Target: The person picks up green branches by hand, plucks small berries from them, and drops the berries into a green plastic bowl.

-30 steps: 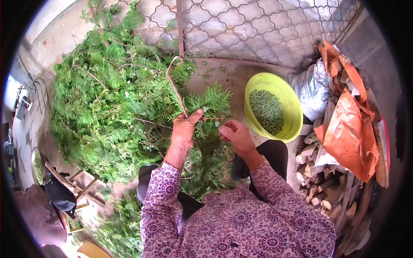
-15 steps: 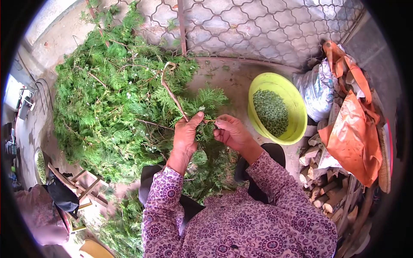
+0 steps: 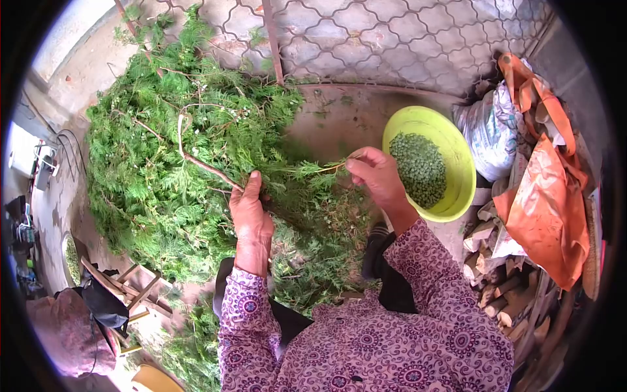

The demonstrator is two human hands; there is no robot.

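My left hand (image 3: 252, 214) is closed round a brown branch (image 3: 210, 168) whose bent, pale end points up and left over a large heap of green conifer sprigs (image 3: 150, 196). To the right, my right hand (image 3: 377, 176) pinches the thin yellowish stem of a green sprig (image 3: 318, 170), which stretches leftward between the hands. Just beyond my right hand stands a yellow-green basin (image 3: 462, 170), with many small green cones or berries (image 3: 418, 171) in it.
Behind is a wire mesh (image 3: 366, 39). At the right are a white sack (image 3: 488, 134), an orange bag (image 3: 552, 212) and stacked firewood (image 3: 516, 304). A wooden stool (image 3: 140, 291) and part of another person (image 3: 65, 333) show at the lower left.
My hands have moved apart: the left one went left and down with the branch, the right one right and up with the sprig. The branch now leans further left.
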